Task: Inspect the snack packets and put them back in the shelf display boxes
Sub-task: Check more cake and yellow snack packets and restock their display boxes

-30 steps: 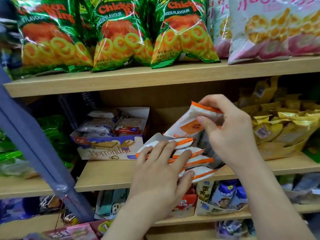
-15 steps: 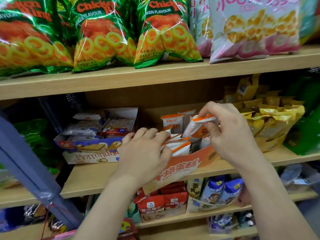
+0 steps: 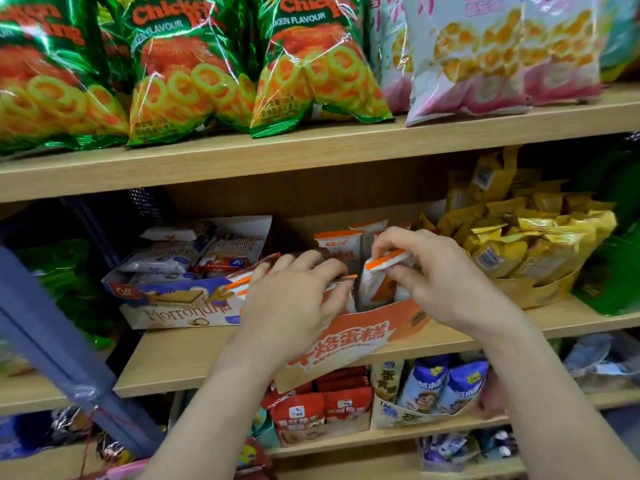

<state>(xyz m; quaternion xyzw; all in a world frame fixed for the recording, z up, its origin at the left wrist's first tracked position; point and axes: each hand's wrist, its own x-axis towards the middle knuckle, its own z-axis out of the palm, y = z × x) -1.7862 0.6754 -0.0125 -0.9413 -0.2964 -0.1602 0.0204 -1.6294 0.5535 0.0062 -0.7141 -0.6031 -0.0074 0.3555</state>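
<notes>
An orange and white display box [image 3: 360, 336] sits on the middle shelf, its front flap hanging over the shelf edge. Several white packets with orange ends stand in it. My right hand [image 3: 436, 275] pinches one white and orange packet [image 3: 375, 280] by its top, upright at the box's right side. My left hand [image 3: 294, 299] lies over the packets [image 3: 242, 282] at the left of the box, fingers bent down on them. More packets [image 3: 337, 244] stand at the back.
A blue and white wafer box [image 3: 173, 303] sits left of the orange box. A yellow packet box [image 3: 533, 289] stands on the right. Green ring-snack bags [image 3: 194, 71] and pink bags [image 3: 502, 53] fill the upper shelf. A blue post [image 3: 52, 344] slants at left.
The packets and both hands went down into the orange box. The right hand lowered its packet from above the stack to the box's right side. The view shifted closer and left.
</notes>
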